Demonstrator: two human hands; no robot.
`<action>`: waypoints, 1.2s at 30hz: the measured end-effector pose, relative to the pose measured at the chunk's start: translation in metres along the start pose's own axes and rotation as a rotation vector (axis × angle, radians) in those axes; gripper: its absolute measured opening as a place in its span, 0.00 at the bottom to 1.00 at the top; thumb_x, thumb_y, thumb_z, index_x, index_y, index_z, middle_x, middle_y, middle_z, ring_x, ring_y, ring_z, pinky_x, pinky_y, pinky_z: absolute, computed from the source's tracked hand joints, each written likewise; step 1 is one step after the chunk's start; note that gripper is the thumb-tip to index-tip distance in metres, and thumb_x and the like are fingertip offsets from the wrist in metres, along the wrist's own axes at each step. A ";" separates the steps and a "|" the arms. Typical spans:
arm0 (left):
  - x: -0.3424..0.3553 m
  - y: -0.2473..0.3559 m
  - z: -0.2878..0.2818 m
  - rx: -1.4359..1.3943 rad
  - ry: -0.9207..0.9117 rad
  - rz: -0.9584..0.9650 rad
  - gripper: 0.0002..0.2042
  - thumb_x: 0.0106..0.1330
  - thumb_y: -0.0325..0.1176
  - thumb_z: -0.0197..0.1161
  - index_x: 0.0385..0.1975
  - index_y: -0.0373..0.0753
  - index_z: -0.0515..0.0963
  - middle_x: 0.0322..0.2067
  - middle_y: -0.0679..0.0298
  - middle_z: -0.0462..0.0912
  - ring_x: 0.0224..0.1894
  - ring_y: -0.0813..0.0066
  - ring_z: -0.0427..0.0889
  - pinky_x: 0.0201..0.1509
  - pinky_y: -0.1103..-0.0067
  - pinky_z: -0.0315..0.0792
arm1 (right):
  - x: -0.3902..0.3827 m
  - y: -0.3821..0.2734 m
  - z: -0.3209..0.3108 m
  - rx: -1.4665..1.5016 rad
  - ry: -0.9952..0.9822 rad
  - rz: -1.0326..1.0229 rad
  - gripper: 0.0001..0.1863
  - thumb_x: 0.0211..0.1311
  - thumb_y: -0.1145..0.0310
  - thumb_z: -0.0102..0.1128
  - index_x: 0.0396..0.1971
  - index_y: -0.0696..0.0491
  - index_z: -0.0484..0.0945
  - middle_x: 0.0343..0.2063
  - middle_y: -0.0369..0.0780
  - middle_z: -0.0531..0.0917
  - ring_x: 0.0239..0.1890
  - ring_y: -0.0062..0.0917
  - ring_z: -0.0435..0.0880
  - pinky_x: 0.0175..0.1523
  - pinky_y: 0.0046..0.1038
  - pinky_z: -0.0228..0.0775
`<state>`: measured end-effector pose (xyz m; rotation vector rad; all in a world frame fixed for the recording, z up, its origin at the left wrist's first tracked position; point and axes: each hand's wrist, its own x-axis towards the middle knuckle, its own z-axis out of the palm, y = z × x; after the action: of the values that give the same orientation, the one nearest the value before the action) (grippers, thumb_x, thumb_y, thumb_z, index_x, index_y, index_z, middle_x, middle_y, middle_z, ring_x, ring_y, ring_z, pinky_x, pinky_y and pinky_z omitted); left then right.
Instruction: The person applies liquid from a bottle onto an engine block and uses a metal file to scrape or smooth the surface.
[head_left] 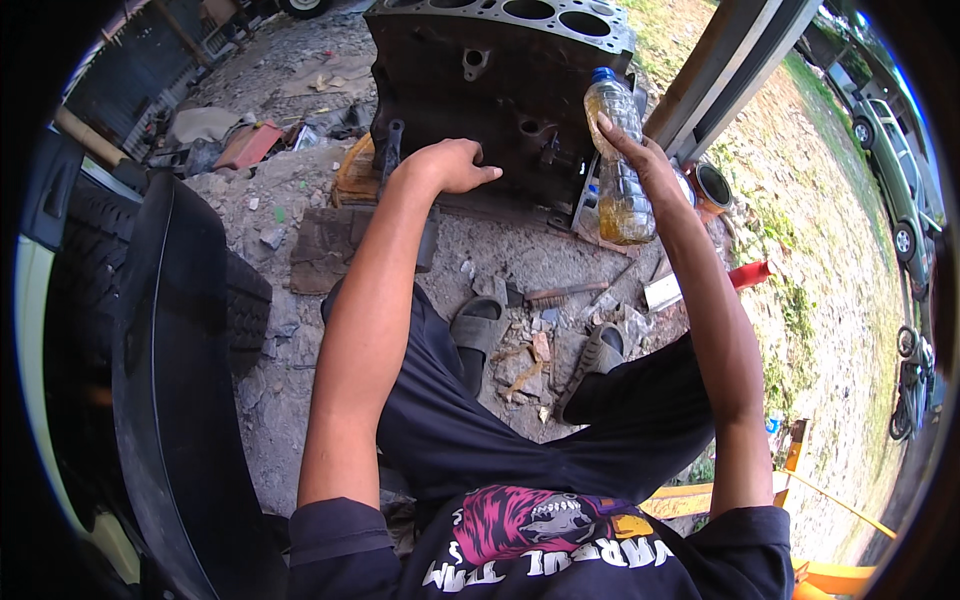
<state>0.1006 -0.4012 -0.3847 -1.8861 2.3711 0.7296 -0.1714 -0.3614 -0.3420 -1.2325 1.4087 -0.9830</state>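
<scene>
A dark engine block [450,90] with round bores along its top stands in front of me. My left hand [452,166] hangs near its front face, right of a dark wrench-like tool [392,145], with fingers loosely bent and apart and nothing seen in them. My right hand [638,155] grips a ribbed clear plastic bottle [620,208] with a blue cap and yellowish liquid, upright beside the block's right part. An open tin [712,188] sits just behind that hand.
A flat board [320,260], a wire brush [560,295] and a red-and-silver cylinder [750,275] lie on rubble. A tyre with black fender [180,350] is at my left, a metal post [700,80] and yellow frame [798,450] at right. Parked cars [875,170] stand beyond.
</scene>
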 end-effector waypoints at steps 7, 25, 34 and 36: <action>0.002 0.000 -0.001 0.012 -0.011 0.014 0.30 0.65 0.55 0.60 0.54 0.32 0.76 0.52 0.47 0.80 0.56 0.53 0.78 0.60 0.67 0.71 | 0.014 0.037 -0.003 0.176 -0.141 0.244 0.27 0.49 0.57 0.75 0.42 0.61 0.76 0.26 0.38 0.81 0.24 0.24 0.83 0.30 0.31 0.79; 0.006 0.006 0.002 -0.020 -0.001 0.043 0.30 0.64 0.56 0.61 0.53 0.32 0.77 0.51 0.47 0.81 0.55 0.53 0.79 0.60 0.67 0.72 | 0.025 0.092 0.002 0.115 -0.118 0.308 0.49 0.48 0.33 0.68 0.50 0.68 0.72 0.31 0.42 0.80 0.28 0.26 0.81 0.33 0.33 0.76; 0.006 0.002 0.003 0.008 -0.002 0.051 0.31 0.64 0.57 0.60 0.52 0.33 0.77 0.50 0.47 0.81 0.55 0.53 0.79 0.59 0.67 0.72 | 0.039 0.089 0.014 0.039 -0.056 0.267 0.54 0.47 0.28 0.64 0.49 0.72 0.74 0.37 0.47 0.81 0.34 0.28 0.82 0.40 0.32 0.75; 0.006 0.005 0.002 0.001 -0.008 0.028 0.31 0.64 0.57 0.60 0.53 0.33 0.77 0.51 0.47 0.80 0.55 0.53 0.79 0.59 0.67 0.72 | 0.036 0.079 0.020 -0.030 -0.065 0.248 0.54 0.47 0.28 0.64 0.50 0.72 0.74 0.38 0.48 0.81 0.36 0.28 0.83 0.42 0.32 0.75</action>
<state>0.0939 -0.4057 -0.3867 -1.8492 2.3975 0.7371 -0.1667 -0.3836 -0.4283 -1.0711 1.4882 -0.7483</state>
